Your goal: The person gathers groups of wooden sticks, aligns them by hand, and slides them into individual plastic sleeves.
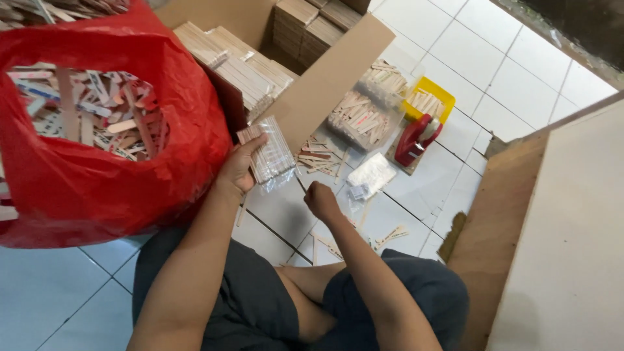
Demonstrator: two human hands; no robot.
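From the head view, the left hand [238, 170] gripped a clear plastic sleeve packed with flat wooden sticks [270, 155], fingers curled about its lower end; its long axis ran up and left, just beside the red plastic bag [97, 188]; the right hand [322, 199], fingers closed, hovered right of the sleeve, near it.

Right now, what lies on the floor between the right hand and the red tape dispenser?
In the head view, between the right hand and the red tape dispenser lies a small stack of clear plastic bags on the white tiled floor.
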